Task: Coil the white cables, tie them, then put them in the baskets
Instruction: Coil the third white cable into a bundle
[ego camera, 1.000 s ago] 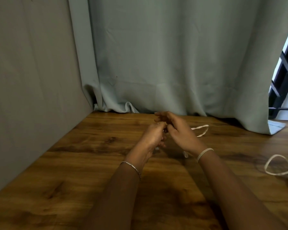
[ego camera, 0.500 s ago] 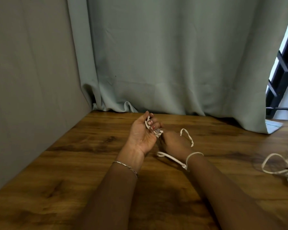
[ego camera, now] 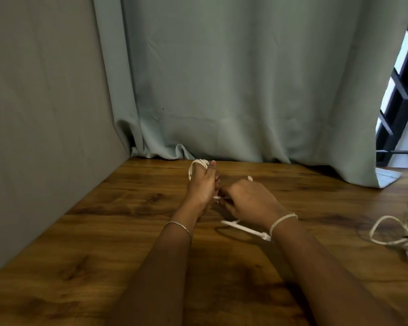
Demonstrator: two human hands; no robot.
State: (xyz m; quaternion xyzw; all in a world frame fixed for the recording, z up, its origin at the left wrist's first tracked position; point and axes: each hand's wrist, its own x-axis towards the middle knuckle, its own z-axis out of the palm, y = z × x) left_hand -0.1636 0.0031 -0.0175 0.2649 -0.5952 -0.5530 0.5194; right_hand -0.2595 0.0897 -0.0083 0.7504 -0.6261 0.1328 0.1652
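Wood-grain bench (ego camera: 85, 267) across lower frame. Loose tangle of white cable (ego camera: 396, 234) lying at right edge. Curtain hem (ego camera: 386, 180) resting along far edge.

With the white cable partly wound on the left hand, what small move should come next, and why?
Probably the right hand should carry the loose white cable up for one more turn over the left hand. White loops already sit at the left fingertips, but a free length with its plug end still trails on the brown wooden table under the right wrist.
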